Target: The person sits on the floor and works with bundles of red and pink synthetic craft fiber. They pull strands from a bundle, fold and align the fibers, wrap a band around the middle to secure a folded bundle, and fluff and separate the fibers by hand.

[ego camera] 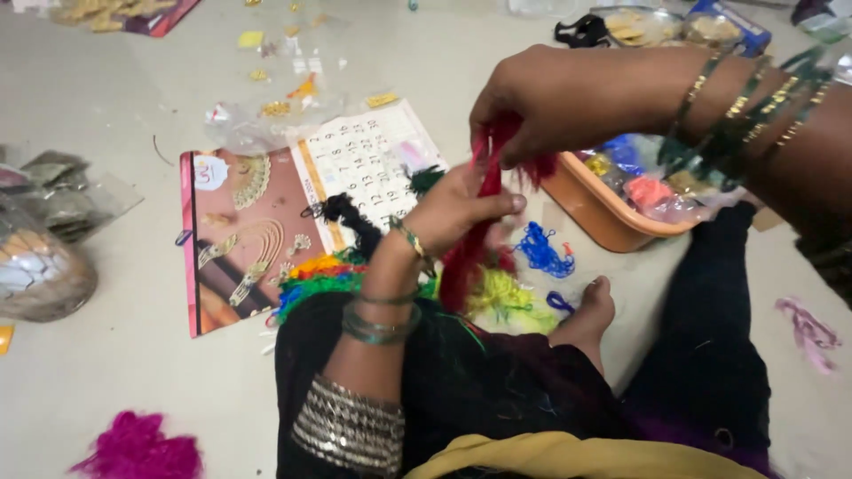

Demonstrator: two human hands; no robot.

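- nearest the camera, a yellow cloth (568, 457) lies over the person's lap, with dark clothing around it and a bare foot (590, 315) resting on the floor (106, 372) just beyond.
- at the near left, a magenta tuft of thread (138, 448) lies on the floor, well apart from the hands.
- the left hand (457, 208) rises from the lap with bangles on the wrist; its fingers are closed around a red bundle of thread (470, 257), gripping it low down.
- the right hand (532, 102) comes in from the right with green and gold bangles; its fingers pinch the upper end of the same red bundle, just above the left hand.
- the red bundle hangs between the two hands, in the middle of the scene, above a heap of mixed coloured threads (328, 275) on the floor.
- blue thread pieces (541, 253) lie just right of the bundle.
- a pink scrap of thread (808, 328) lies at the right.
- left of the hands, a calendar sheet (293, 204) with pictures of jewellery lies flat on the floor.
- right of the hands, an orange tray (595, 213) holds small plastic bags of coloured bits.
- far left, crumpled clear wrappers (53, 195) lie on the floor.
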